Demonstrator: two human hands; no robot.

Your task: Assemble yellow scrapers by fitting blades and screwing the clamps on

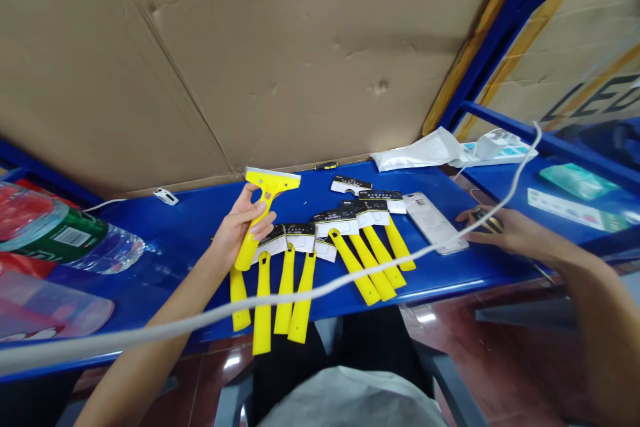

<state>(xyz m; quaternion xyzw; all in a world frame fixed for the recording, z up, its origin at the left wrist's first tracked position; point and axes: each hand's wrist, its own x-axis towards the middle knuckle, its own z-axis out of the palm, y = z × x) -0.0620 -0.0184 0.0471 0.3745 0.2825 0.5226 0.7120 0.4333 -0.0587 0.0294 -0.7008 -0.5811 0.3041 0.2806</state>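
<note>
My left hand [245,220] is closed around the handle of a yellow scraper [265,203], which it holds up off the table with the wide blade end at the top. Below it, several yellow scraper handles [263,307] lie in two fanned groups on the blue table. Black-and-white card packages [337,220] cover their upper ends. On the right, my right hand [495,227] grips a black-and-yellow screwdriver [487,219], its handle end facing me. Just left of that hand lies a phone [435,223].
A white cable [320,290] crosses the view in front. Bottles [75,233] stand at the left. A white pouch [420,150], a power strip [500,150] and another small black-and-yellow tool [327,166] lie along the back. A cardboard wall [300,47] rises behind the blue table [200,213].
</note>
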